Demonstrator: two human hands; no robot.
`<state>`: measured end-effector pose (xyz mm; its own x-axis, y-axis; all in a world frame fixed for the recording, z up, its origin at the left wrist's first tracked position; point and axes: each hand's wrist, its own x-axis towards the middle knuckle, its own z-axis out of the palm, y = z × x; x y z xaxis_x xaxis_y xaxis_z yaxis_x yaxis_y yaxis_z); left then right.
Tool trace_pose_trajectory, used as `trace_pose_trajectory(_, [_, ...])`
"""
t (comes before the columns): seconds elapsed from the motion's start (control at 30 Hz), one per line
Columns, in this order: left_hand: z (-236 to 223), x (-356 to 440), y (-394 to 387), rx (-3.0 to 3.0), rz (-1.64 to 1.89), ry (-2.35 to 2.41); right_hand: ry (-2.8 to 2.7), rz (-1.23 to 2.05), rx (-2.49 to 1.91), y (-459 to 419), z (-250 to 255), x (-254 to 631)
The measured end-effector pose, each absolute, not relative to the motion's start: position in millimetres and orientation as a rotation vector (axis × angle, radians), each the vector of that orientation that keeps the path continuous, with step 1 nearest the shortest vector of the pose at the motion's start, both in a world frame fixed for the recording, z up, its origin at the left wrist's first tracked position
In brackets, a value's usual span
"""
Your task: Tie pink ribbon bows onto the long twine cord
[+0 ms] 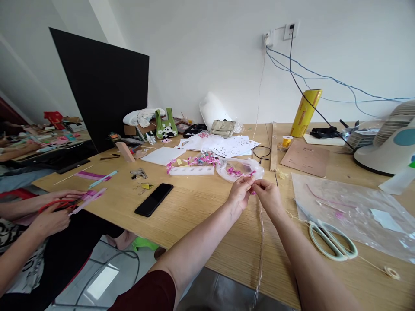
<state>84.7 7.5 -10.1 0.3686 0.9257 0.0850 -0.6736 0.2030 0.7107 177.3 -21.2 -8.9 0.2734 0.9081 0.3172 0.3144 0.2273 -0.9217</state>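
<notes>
My left hand and my right hand meet over the table, fingertips pinched together. Between them is a small pink ribbon piece, mostly covered by the fingers, so its exact shape is hard to make out. Just behind them lies an open see-through plastic bag with pink ribbon flowers in it. A twisted cord runs below my hands and over the table's front edge. Right of my right arm rest scissors with pale green handles.
A black phone and a white strip with holes lie on the left. On the right are a plastic sheet, a brown envelope and a fan. At far left a co-worker's hands hold red scissors and purple ribbon.
</notes>
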Motion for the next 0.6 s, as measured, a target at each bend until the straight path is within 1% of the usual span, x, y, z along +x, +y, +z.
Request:
trace_pose_trajectory(0.13, [-11.2, 77.5, 2.7, 0.802, 1.095, 0.351, -1.116, 0.893, -1.134, -24.6, -2.3, 179.8])
trace_pose_trajectory(0.33, [-9.9, 67.2, 4.5, 1.004, 1.097, 0.350, -1.105, 1.048, -1.126, -30.4, 7.3, 178.8])
trace_pose_trajectory(0.5, [-4.8, 66.1, 8.4, 0.971, 1.128, 0.418, -1.155, 1.079, -1.129, -28.0, 2.3, 176.5])
trace_pose_trajectory(0.6, [-5.6, 67.8, 8.5, 0.901, 1.165, 0.447, -1.217, 0.957, -1.191, -24.3, -3.0, 175.7])
